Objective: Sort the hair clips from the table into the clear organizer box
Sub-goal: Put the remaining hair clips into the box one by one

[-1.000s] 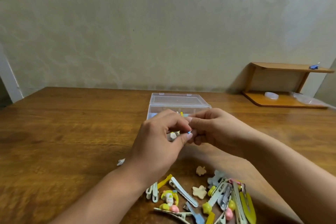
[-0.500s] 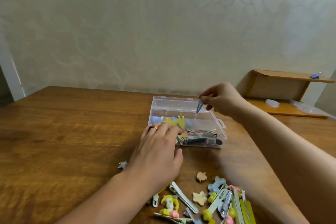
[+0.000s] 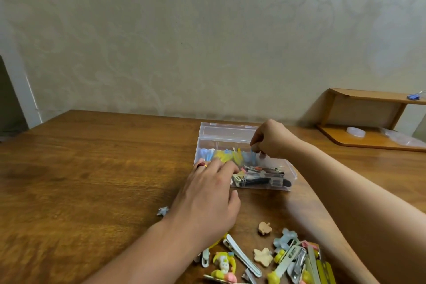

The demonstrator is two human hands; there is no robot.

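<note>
Dropping a small blue clip into the back row of the organizer.

Left hand (image 3: 207,193) lies flat and loosely spread, holding nothing, fingertips at the near-left edge of the clear organizer box (image 3: 287,169), steadying it. Right hand (image 3: 270,137) hangs over the rear compartments, fingers pinched on what looks like a blue clip (image 3: 252,151), though blurred. Best lowered among the like-coloured clips before letting go. Unsorted hair clips (image 3: 272,260) wait on the table (image 3: 92,168) near the body.
</note>
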